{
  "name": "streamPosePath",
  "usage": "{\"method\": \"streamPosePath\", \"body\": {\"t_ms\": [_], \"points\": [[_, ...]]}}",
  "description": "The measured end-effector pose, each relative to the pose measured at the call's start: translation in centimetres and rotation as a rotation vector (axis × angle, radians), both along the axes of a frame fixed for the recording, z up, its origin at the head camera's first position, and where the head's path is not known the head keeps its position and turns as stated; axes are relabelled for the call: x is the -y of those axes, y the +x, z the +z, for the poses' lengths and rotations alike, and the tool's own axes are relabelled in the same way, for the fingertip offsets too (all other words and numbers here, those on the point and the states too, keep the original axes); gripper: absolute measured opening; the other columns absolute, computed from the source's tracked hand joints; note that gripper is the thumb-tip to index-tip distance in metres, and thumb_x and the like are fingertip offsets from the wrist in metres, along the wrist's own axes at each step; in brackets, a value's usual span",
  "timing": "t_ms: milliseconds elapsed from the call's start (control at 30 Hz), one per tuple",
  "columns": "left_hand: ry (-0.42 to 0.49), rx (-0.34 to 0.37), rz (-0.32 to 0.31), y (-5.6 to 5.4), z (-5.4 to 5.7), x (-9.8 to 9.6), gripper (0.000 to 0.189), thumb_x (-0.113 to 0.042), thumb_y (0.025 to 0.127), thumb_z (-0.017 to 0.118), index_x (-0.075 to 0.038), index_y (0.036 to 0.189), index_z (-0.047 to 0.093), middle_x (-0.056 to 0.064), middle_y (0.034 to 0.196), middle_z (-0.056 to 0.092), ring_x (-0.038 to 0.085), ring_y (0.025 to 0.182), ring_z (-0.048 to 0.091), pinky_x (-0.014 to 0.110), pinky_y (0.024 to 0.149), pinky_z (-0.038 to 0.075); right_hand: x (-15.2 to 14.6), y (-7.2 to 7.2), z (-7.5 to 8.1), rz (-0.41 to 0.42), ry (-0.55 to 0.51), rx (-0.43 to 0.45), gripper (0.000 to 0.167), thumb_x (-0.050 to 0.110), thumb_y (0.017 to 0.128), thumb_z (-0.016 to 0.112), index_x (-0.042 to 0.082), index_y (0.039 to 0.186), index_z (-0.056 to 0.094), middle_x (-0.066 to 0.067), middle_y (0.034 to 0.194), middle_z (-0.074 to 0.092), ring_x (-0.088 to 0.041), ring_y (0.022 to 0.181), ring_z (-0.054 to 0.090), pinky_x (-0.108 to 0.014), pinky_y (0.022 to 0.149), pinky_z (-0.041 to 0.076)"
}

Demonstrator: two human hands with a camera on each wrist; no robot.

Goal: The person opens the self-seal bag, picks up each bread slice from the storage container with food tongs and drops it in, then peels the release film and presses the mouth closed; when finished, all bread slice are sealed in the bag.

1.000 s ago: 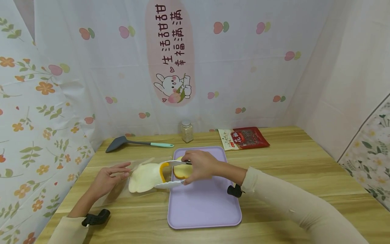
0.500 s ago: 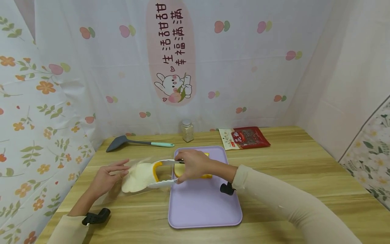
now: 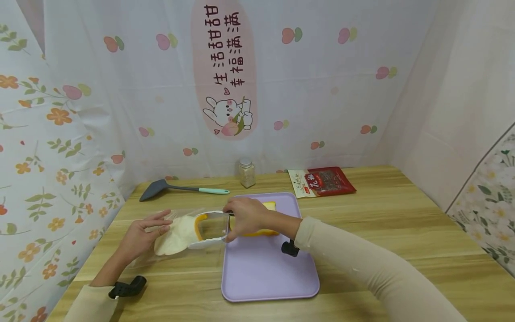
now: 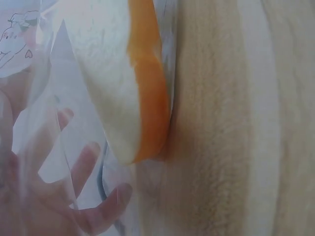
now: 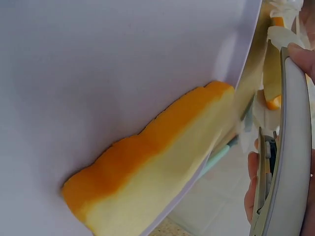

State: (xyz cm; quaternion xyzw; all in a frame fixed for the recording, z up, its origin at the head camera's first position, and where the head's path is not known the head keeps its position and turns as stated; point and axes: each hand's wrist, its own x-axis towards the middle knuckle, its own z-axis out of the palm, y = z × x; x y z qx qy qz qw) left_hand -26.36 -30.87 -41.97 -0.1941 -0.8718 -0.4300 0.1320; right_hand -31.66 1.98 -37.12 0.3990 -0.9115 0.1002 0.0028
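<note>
My right hand [image 3: 247, 217] grips white tongs [image 3: 207, 243] at the left edge of the lilac tray [image 3: 271, 273]. The tongs' arms reach left to a bread slice [image 3: 179, 232] with an orange crust, which lies inside a clear plastic bag. My left hand [image 3: 138, 239] rests by the bag's left part. In the left wrist view its fingers [image 4: 83, 169] show spread, seen through the film, beside the slice [image 4: 152, 113]. Another bread slice [image 5: 157, 152] lies on the tray, partly hidden by my right hand in the head view.
A spatula [image 3: 187, 189] with a mint handle lies at the back left. Behind the tray stands a glass jar [image 3: 246, 173] with a metal lid. A red and white spice packet [image 3: 322, 182] lies at the back right, and a printed curtain [image 3: 301, 98] hangs behind the table.
My right hand and the tongs have shifted left, and the bread slice has moved left with them within the bag. More of the slice on the tray shows. The left hand has barely moved.
</note>
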Motion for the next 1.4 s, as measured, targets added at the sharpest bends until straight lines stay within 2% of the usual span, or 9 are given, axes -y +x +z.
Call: {"method": "streamPosePath", "body": {"t_ms": [333, 500, 700, 867, 1067, 1200, 1400], "points": [[-0.012, -0.009, -0.007, -0.04, -0.17, 0.18, 0.019, -0.008, 0.092, 0.07, 0.0, 0.108, 0.077, 0.024, 0.134, 0.058, -0.015, 0.121, 0.037, 0.004, 0.09, 0.036, 0.04, -0.48, -0.15, 0.004, -0.028, 0.029, 0.075, 0.059, 0.069, 0.083, 0.015, 0.127, 0.067, 0.007, 0.112, 0.061, -0.01, 0.1, 0.057, -0.025, 0.078, 0.048], [0.009, -0.022, -0.01, -0.04, -0.2, 0.22, 0.018, -0.007, 0.092, 0.07, 0.001, 0.107, 0.076, 0.026, 0.134, 0.058, -0.014, 0.122, 0.04, 0.005, 0.089, 0.038, 0.14, -0.65, -0.48, 0.008, -0.056, 0.052, 0.076, 0.059, 0.068, 0.083, 0.013, 0.127, 0.067, 0.005, 0.112, 0.061, -0.01, 0.1, 0.056, -0.025, 0.078, 0.048], [0.037, -0.034, -0.011, 0.05, -0.37, 0.37, 0.018, -0.004, 0.092, 0.07, 0.002, 0.107, 0.076, 0.023, 0.135, 0.058, -0.013, 0.122, 0.042, 0.007, 0.086, 0.043, 0.44, -0.62, -0.82, -0.006, -0.031, 0.033, 0.074, 0.06, 0.066, 0.084, 0.015, 0.124, 0.069, 0.007, 0.108, 0.06, -0.008, 0.094, 0.053, -0.023, 0.069, 0.046], [0.051, -0.032, -0.011, 0.13, -0.43, 0.21, 0.017, -0.004, 0.092, 0.069, 0.002, 0.107, 0.076, 0.022, 0.136, 0.058, -0.012, 0.12, 0.045, 0.011, 0.083, 0.046, 0.56, -0.54, -0.56, 0.01, -0.033, 0.025, 0.076, 0.06, 0.067, 0.084, 0.014, 0.126, 0.068, 0.005, 0.111, 0.061, -0.01, 0.097, 0.055, -0.024, 0.072, 0.047], [0.02, -0.019, 0.024, 0.28, -0.4, 0.15, 0.018, -0.007, 0.093, 0.069, -0.001, 0.108, 0.076, 0.013, 0.138, 0.058, -0.006, 0.114, 0.053, 0.027, 0.081, 0.053, 0.71, -0.6, -0.37, 0.012, -0.02, 0.03, 0.074, 0.059, 0.067, 0.084, 0.015, 0.125, 0.069, 0.004, 0.113, 0.062, -0.01, 0.097, 0.055, -0.024, 0.07, 0.047], [0.003, -0.015, 0.044, 0.32, -0.19, 0.17, 0.019, -0.01, 0.094, 0.069, -0.002, 0.109, 0.077, 0.013, 0.139, 0.057, -0.005, 0.115, 0.053, 0.04, 0.082, 0.055, 0.78, -0.65, -0.4, -0.022, 0.022, 0.024, 0.072, 0.06, 0.067, 0.084, 0.016, 0.122, 0.07, 0.005, 0.111, 0.061, -0.01, 0.094, 0.054, -0.024, 0.067, 0.046], [0.026, 0.0, 0.033, 0.37, -0.09, 0.23, 0.019, -0.009, 0.094, 0.068, -0.001, 0.11, 0.076, 0.018, 0.14, 0.056, -0.013, 0.118, 0.045, 0.062, 0.086, 0.049, 0.9, -0.68, -0.54, -0.031, 0.046, 0.032, 0.07, 0.059, 0.065, 0.084, 0.016, 0.118, 0.071, 0.006, 0.105, 0.06, -0.009, 0.09, 0.052, -0.024, 0.062, 0.045]]}}
